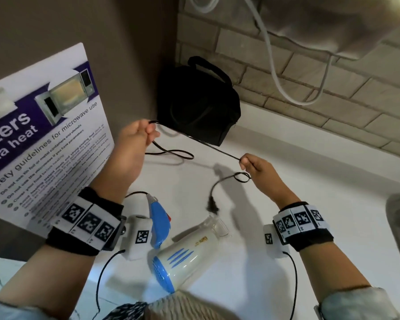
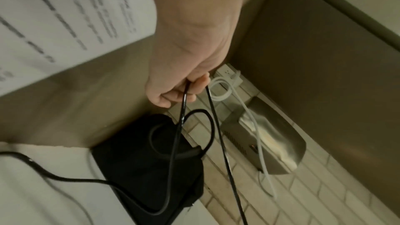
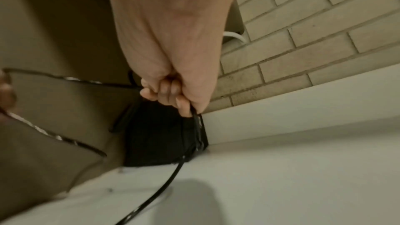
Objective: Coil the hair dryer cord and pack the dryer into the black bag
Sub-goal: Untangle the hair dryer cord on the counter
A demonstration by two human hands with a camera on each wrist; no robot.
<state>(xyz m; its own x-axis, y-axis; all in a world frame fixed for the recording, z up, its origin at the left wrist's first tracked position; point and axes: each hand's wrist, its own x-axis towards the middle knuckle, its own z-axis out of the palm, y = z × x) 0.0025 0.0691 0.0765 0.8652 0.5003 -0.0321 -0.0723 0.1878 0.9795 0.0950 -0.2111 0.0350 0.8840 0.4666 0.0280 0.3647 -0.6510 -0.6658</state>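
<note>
Pinching cord (image 1: 208,144), both hands' grips

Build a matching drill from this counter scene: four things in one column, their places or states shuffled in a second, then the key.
1. white and blue hair dryer
2. thin black power cord
3. black fabric bag
4. white microwave safety poster

A. stands in the corner by the brick wall
B. pulled taut between left hand and right hand
C. lies on its side on the white counter
D. leans at the left of the counter

Pairs: 1-C, 2-B, 3-A, 4-D
</note>
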